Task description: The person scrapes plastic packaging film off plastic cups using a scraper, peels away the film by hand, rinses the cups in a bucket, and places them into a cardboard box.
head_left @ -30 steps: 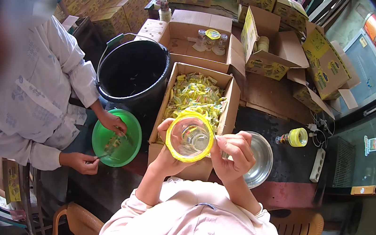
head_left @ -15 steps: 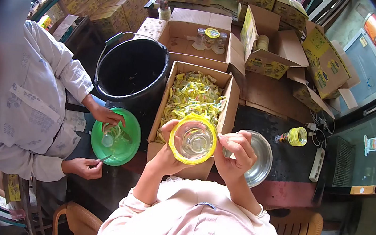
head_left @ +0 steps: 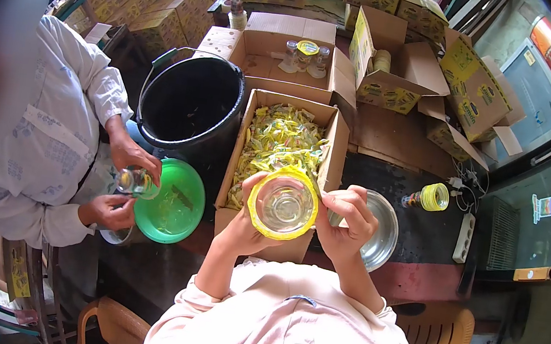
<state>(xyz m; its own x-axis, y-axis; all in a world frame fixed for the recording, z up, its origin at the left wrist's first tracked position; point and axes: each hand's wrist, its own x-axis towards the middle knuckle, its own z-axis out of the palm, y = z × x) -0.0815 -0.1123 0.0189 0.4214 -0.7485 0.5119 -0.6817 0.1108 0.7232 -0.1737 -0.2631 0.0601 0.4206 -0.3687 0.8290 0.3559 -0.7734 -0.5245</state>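
Observation:
In front of my chest I see a clear glass jar end-on, ringed by a crinkled yellow band. My left hand grips its left side. The fingers of my right hand are pinched at the jar's right edge; what lies between them, perhaps the band's edge, is too small to make out. Right below the jar is a cardboard carton heaped with yellow-and-clear wrappers. A shiny metal bowl sits partly hidden behind my right hand.
At left a co-worker's hands hold a clear glass container beside a green basin. A black bucket stands behind it. Open cartons occupy the back. To the right are stacked yellow rings and a power strip.
My hands and the jar stay nearly in place. The co-worker's hands have moved left from over the green basin to its near left rim, bringing the glass container along.

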